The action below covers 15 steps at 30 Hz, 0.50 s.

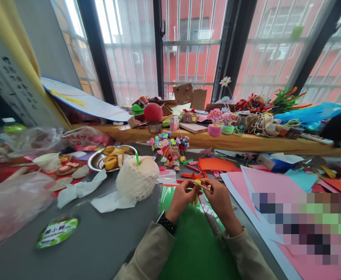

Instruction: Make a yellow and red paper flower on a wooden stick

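My left hand (184,196) pinches a small yellow craft piece (198,181); its exact kind is too small to make out. Yellowish strips hang below the fingertips. Between the fingers of my right hand (218,200) is a thin pale stick (204,187), which lies across the yellow piece and reaches toward the left fingers. Both hands are closed and close together above a green sheet (196,241). Just beyond the fingertips lie orange-red paper pieces (188,175).
A wrapped coconut (137,181) with a green straw stands to the left, before a metal bowl (91,161) of banana peels. Coloured flowers (169,149) stand ahead. Pink paper (275,181) covers the right side. A cluttered wooden ledge (164,138) runs under the windows.
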Each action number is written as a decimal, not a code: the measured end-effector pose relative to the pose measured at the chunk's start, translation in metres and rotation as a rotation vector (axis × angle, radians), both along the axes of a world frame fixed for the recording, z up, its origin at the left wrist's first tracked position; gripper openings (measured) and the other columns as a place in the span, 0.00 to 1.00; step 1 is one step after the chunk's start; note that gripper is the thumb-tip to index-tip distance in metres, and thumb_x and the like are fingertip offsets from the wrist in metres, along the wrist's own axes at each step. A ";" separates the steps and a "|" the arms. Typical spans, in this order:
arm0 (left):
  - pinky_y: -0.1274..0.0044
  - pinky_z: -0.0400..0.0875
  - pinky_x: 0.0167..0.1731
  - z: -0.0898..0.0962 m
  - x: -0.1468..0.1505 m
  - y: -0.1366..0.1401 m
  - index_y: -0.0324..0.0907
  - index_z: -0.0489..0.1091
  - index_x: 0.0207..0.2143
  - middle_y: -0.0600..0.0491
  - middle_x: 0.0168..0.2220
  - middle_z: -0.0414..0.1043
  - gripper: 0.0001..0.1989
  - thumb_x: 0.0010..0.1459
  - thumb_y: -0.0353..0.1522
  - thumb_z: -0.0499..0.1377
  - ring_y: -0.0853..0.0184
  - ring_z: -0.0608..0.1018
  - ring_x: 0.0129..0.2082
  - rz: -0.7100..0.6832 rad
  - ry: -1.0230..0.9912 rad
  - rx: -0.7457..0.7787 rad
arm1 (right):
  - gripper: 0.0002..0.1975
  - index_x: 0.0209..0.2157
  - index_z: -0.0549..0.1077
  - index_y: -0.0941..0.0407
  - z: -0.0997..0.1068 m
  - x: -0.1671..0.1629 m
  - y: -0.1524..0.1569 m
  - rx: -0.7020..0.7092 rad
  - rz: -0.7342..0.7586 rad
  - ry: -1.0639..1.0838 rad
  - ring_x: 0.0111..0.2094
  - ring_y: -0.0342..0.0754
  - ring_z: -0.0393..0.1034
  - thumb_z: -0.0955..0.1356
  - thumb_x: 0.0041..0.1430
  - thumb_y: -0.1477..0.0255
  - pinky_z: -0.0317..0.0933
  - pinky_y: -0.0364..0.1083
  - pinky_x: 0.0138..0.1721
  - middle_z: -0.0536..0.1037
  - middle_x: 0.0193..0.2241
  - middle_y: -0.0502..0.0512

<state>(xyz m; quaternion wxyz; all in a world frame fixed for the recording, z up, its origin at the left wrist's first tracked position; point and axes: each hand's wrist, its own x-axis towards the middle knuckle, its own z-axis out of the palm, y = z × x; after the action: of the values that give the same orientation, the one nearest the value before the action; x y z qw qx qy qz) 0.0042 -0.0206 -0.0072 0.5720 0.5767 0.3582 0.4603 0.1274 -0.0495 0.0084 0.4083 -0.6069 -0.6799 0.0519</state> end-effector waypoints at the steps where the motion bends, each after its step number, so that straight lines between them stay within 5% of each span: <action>1: 0.78 0.66 0.25 -0.001 0.000 0.000 0.36 0.65 0.28 0.49 0.28 0.70 0.17 0.38 0.40 0.60 0.66 0.74 0.25 0.011 0.003 -0.002 | 0.10 0.31 0.70 0.57 -0.002 -0.003 -0.001 0.018 -0.023 -0.029 0.29 0.45 0.66 0.60 0.47 0.76 0.57 0.41 0.28 0.73 0.28 0.54; 7: 0.79 0.64 0.30 -0.008 -0.001 0.006 0.37 0.67 0.28 0.50 0.28 0.71 0.14 0.36 0.35 0.61 0.66 0.72 0.30 0.069 0.033 -0.002 | 0.14 0.36 0.69 0.58 -0.011 -0.020 -0.007 0.100 -0.194 -0.182 0.27 0.46 0.66 0.56 0.52 0.74 0.54 0.41 0.22 0.71 0.31 0.58; 15: 0.77 0.66 0.29 -0.001 0.002 0.000 0.36 0.64 0.31 0.52 0.27 0.70 0.19 0.37 0.38 0.61 0.68 0.72 0.26 -0.040 -0.159 -0.106 | 0.11 0.33 0.69 0.57 0.002 -0.011 -0.004 0.072 -0.025 0.139 0.29 0.45 0.66 0.59 0.48 0.73 0.58 0.42 0.29 0.72 0.31 0.55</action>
<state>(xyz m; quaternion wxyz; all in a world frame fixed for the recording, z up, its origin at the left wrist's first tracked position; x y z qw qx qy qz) 0.0057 -0.0211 -0.0077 0.6375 0.5143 0.3239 0.4734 0.1160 -0.0536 0.0104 0.4766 -0.5951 -0.6438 0.0644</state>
